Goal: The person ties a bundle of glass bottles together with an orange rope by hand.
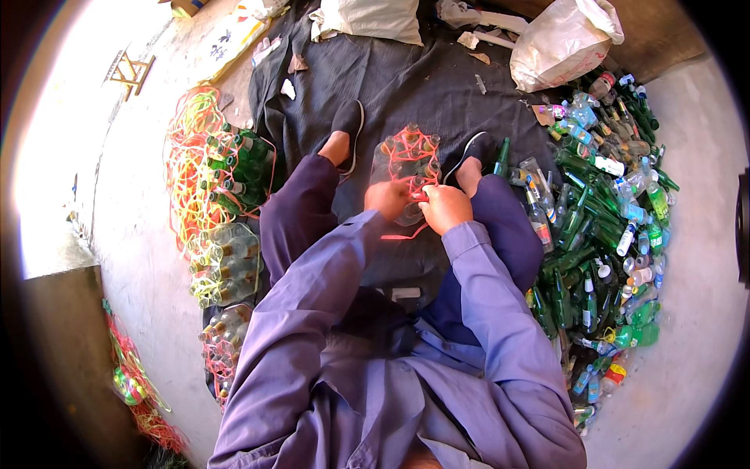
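Observation:
Between my feet stands a bundle of several clear glass bottles, upright and close together. Pink plastic strapping criss-crosses around their necks. My left hand is at the near left side of the bundle, its fingers closed on the strapping. Opposite it, my right hand pinches the same strapping between thumb and fingers near a bottle neck. A loose end of strap hangs below the hands and curves to the left over the dark cloth. The fingertips are partly hidden among the straps.
Tied green bottles and clear bottles stand at the left beside tangled strapping. A large heap of loose glass and plastic bottles lies at the right. White sacks rest at the far edge; a small wooden stool stands upper left.

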Demonstrator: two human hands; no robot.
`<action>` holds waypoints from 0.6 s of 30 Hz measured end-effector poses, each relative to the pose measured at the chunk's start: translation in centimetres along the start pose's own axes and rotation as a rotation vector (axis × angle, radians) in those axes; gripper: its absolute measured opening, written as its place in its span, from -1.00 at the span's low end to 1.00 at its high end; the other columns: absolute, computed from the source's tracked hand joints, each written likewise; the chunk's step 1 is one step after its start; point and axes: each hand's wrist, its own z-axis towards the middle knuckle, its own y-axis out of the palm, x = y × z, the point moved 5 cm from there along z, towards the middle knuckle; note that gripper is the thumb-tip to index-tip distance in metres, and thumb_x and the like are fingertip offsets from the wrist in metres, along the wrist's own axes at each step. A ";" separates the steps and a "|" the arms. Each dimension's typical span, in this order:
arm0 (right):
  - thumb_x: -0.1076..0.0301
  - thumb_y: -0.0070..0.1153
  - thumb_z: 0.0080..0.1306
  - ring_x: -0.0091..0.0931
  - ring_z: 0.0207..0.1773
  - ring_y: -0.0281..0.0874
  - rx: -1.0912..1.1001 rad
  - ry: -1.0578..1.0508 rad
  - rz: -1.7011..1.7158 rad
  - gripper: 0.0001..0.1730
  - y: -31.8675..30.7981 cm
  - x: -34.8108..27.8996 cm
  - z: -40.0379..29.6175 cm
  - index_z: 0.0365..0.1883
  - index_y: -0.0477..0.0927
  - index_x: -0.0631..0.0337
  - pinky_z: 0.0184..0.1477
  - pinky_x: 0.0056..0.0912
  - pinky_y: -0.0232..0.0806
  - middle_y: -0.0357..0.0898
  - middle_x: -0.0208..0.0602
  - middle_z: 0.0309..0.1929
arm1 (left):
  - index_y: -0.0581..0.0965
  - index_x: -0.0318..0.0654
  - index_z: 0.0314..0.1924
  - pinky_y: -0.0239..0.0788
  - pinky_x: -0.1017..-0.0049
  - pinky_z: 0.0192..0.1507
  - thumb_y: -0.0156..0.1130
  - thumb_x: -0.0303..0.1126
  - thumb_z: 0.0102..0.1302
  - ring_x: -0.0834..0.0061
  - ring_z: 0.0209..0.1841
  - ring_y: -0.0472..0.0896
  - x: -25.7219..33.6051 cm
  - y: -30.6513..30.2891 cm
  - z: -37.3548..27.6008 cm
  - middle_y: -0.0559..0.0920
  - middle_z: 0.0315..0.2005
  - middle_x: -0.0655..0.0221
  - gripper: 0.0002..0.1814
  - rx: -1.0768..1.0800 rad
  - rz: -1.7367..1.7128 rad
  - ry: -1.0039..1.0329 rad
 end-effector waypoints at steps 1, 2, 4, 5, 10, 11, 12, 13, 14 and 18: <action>0.26 0.32 0.20 -0.13 -0.18 0.66 0.020 -0.003 0.001 -0.78 0.6 0.3 0.3 -0.24 0.69 0.16 -0.13 -0.01 0.48 0.70 -0.16 -0.30 | 0.78 -0.07 -0.25 0.55 0.22 -0.17 0.46 -0.01 0.14 0.16 -0.27 0.74 0.1 0.0 0.1 0.76 -0.37 0.20 -0.68 -0.010 0.017 -0.006; 0.26 0.32 0.20 -0.13 -0.18 0.66 0.041 -0.004 0.002 -0.80 1.2 0.6 0.4 -0.27 0.70 0.16 -0.14 -0.01 0.48 0.70 -0.16 -0.31 | 0.78 -0.07 -0.26 0.55 0.21 -0.17 0.46 -0.01 0.15 0.15 -0.27 0.74 0.2 0.0 0.2 0.75 -0.37 0.20 -0.68 -0.020 0.033 -0.010; 0.26 0.32 0.20 -0.13 -0.19 0.66 0.089 -0.010 0.034 -0.82 2.0 0.6 0.6 -0.33 0.71 0.16 -0.15 -0.01 0.48 0.69 -0.15 -0.33 | 0.78 -0.06 -0.26 0.55 0.21 -0.17 0.46 0.00 0.15 0.14 -0.27 0.74 0.1 -0.2 0.0 0.75 -0.37 0.20 -0.68 -0.024 0.026 -0.021; 0.26 0.31 0.20 -0.13 -0.20 0.67 0.116 -0.013 0.065 -0.83 2.4 0.6 0.6 -0.36 0.72 0.16 -0.16 -0.01 0.48 0.69 -0.15 -0.33 | 0.78 -0.06 -0.27 0.55 0.21 -0.16 0.45 0.00 0.16 0.14 -0.27 0.74 0.0 -0.2 -0.1 0.75 -0.37 0.19 -0.68 -0.026 0.022 -0.025; 0.25 0.29 0.22 -0.11 -0.22 0.66 0.155 0.023 0.043 -0.83 2.8 1.2 0.7 -0.41 0.73 0.16 -0.17 0.01 0.48 0.69 -0.13 -0.35 | 0.77 -0.07 -0.27 0.55 0.22 -0.16 0.46 -0.02 0.15 0.15 -0.26 0.74 0.4 -0.4 -0.1 0.75 -0.37 0.19 -0.68 -0.021 -0.016 -0.047; 0.25 0.29 0.22 -0.09 -0.23 0.66 0.161 0.031 0.047 -0.83 2.9 1.2 0.8 -0.41 0.73 0.17 -0.17 0.02 0.48 0.68 -0.10 -0.36 | 0.77 -0.07 -0.26 0.56 0.22 -0.16 0.46 -0.02 0.15 0.15 -0.26 0.75 0.4 -0.4 -0.1 0.75 -0.37 0.19 -0.69 -0.020 -0.021 -0.049; 0.25 0.28 0.21 -0.08 -0.24 0.66 0.169 0.039 0.051 -0.82 2.9 1.3 1.0 -0.41 0.73 0.18 -0.18 0.03 0.47 0.68 -0.08 -0.37 | 0.78 -0.07 -0.27 0.56 0.22 -0.16 0.47 -0.03 0.15 0.16 -0.26 0.75 0.2 -0.3 0.0 0.76 -0.37 0.20 -0.69 -0.014 -0.027 -0.049; 0.25 0.28 0.21 -0.06 -0.25 0.65 0.158 0.074 0.093 -0.82 3.1 1.4 1.1 -0.41 0.74 0.18 -0.18 0.05 0.47 0.68 -0.05 -0.38 | 0.78 -0.07 -0.27 0.56 0.23 -0.16 0.47 -0.04 0.15 0.16 -0.26 0.75 0.1 -0.3 0.0 0.76 -0.38 0.20 -0.70 -0.009 -0.034 -0.048; 0.25 0.28 0.20 -0.04 -0.26 0.65 0.147 0.109 0.134 -0.81 3.3 1.6 1.3 -0.40 0.74 0.19 -0.18 0.06 0.46 0.68 -0.02 -0.39 | 0.78 -0.08 -0.27 0.56 0.23 -0.16 0.47 -0.04 0.14 0.17 -0.26 0.75 0.0 -0.3 0.0 0.76 -0.38 0.20 -0.70 -0.004 -0.040 -0.048; 0.23 0.27 0.19 0.00 -0.28 0.64 0.148 0.138 0.154 -0.80 4.2 2.2 1.9 -0.38 0.75 0.18 -0.19 0.10 0.45 0.67 0.03 -0.40 | 0.77 -0.09 -0.29 0.55 0.24 -0.15 0.48 -0.03 0.15 0.18 -0.27 0.75 -0.3 -0.1 0.1 0.76 -0.39 0.22 -0.69 0.006 -0.030 -0.047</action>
